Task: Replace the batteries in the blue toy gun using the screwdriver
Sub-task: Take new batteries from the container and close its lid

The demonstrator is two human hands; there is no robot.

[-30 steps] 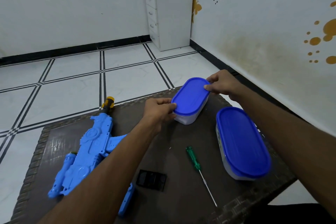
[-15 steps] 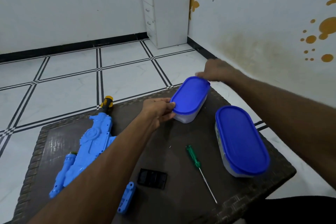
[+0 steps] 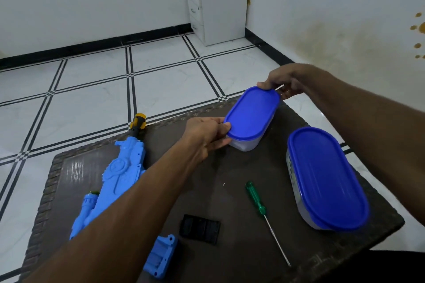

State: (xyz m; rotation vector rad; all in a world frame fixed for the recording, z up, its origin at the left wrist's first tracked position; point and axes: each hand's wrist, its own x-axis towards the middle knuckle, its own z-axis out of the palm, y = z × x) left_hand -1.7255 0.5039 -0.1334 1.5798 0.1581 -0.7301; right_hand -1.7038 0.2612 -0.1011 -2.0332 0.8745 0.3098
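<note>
1. Boxes: the large box [image 3: 326,179] stands at 3 o'clock on the table [image 3: 241,259], near the small box [image 3: 251,118] at 1 o'clock.
2. Screwdriver [image 3: 256,199] lies at 5 o'clock, beside a black cover [image 3: 199,228].
3. Gun [image 3: 119,181] lies at 9 o'clock, partly hidden by the left forearm.
4. Left hand [image 3: 204,132] grips the small box's near end; right hand [image 3: 284,81] pinches its lid's far rim.
5. Half a second ago the right hand hovered above that rim with loose fingers; now it has closed on it.
</note>
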